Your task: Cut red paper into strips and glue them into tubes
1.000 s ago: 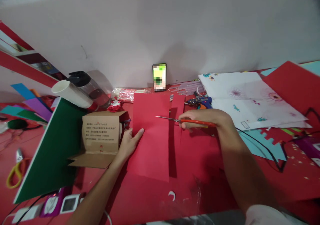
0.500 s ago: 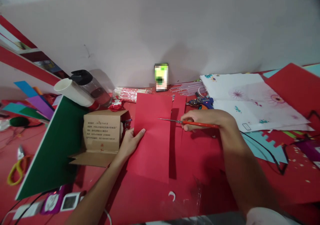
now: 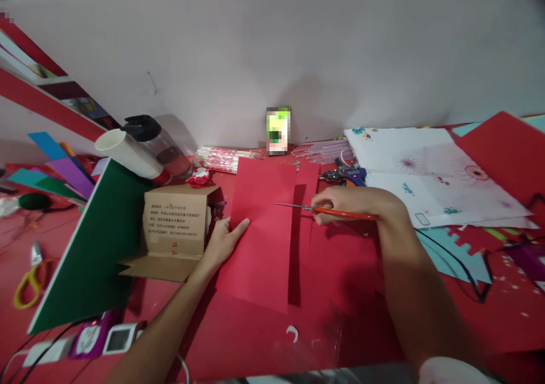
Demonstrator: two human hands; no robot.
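My left hand point(image 3: 225, 239) grips the left edge of a red sheet of paper point(image 3: 264, 242), thumb on top and fingers behind it. The sheet is raised a little and casts a dark shadow on its right. Closed round orange-handled scissors point(image 3: 344, 212), my right hand point(image 3: 332, 205) is just right of the sheet. The scissors are seen edge-on, their thin metal blades pointing left over the sheet; I cannot tell whether they touch it. A narrow red paper strip point(image 3: 307, 182) stands beside the sheet's upper right edge.
Left are an open cardboard box point(image 3: 174, 222), a green board point(image 3: 93, 247), a paper cup point(image 3: 128, 154), a bottle point(image 3: 164, 148) and yellow-handled scissors point(image 3: 29, 287). A phone point(image 3: 278, 131) leans on the wall. Right are a glue gun point(image 3: 347, 175) and printed white sheets point(image 3: 426, 174).
The view has shifted slightly, so most things sit a little further right. Both hands keep their hold, and the scissors stay nearly the same against the red sheet.
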